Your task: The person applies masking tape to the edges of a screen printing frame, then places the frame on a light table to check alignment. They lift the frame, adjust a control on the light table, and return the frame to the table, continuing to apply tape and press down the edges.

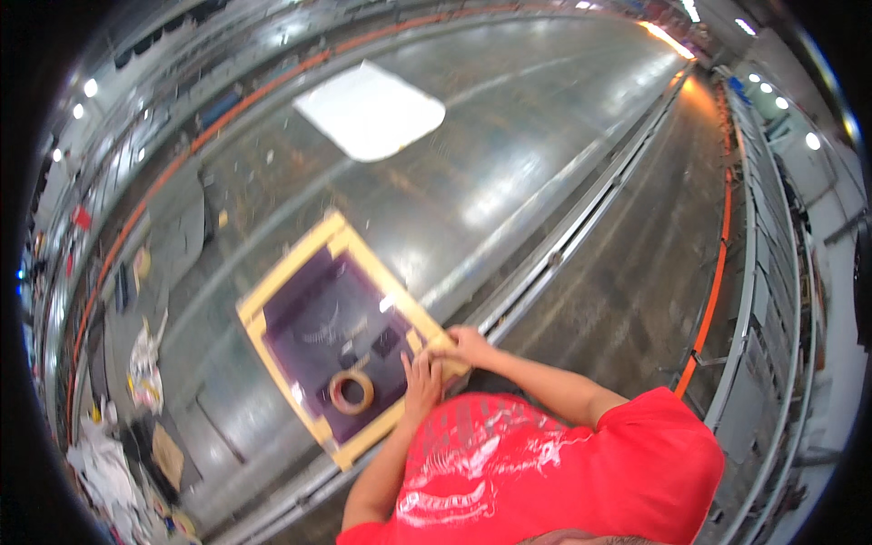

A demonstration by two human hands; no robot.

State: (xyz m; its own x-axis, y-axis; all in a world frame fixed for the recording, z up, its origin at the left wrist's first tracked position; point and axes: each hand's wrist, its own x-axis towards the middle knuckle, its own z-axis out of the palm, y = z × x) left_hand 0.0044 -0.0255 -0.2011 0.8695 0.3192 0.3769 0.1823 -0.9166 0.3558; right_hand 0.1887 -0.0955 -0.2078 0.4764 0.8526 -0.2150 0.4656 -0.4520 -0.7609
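A screen-printing frame with dark purple mesh and a yellowish taped border lies flat on the long table, close in front of me. A tan roll of tape rests on the mesh towards the frame's near side. My left hand lies on the near right border, its fingers stretched out over the mesh edge. My right hand is at the frame's right corner, fingers bent together against the border. Whether a strip of tape is between those fingers is too small to make out.
A white sheet lies farther along the shiny dark table. A metal rail runs along the table's near edge. Crumpled cloths and scraps are at the lower left. An orange strip edges another long table at right.
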